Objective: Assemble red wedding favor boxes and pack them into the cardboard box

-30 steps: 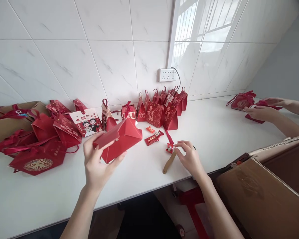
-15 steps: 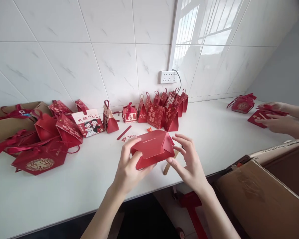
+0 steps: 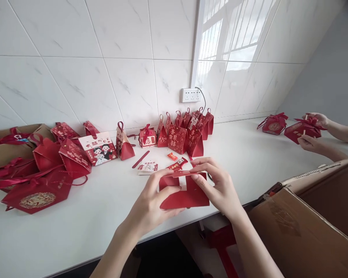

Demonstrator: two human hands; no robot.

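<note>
A red paper gift box [image 3: 188, 199] is held just above the counter's front edge, its open side facing me. My left hand [image 3: 150, 197] grips its left end, thumb inside the opening and fingers underneath. The fingers of my right hand [image 3: 219, 185] close on the top flap and right side. Behind the box lie dark red wrapped packets [image 3: 178, 164] and a small orange-red candy [image 3: 172, 156]. A white printed card [image 3: 147, 166] and a red strip [image 3: 140, 159] rest to their left.
Several finished red gift boxes [image 3: 178, 139] stand along the tiled wall. More boxes [image 3: 40, 197] are piled at left beside a cardboard carton [image 3: 43, 133]. A large carton [image 3: 295, 227] blocks the near right. At far right another person's hands [image 3: 310, 143] hold a ribboned red box [image 3: 301, 130].
The box has turned so its opening faces me, and my right hand has closed on it. Packets behind it now show. The other person's box is lifted and turned.
</note>
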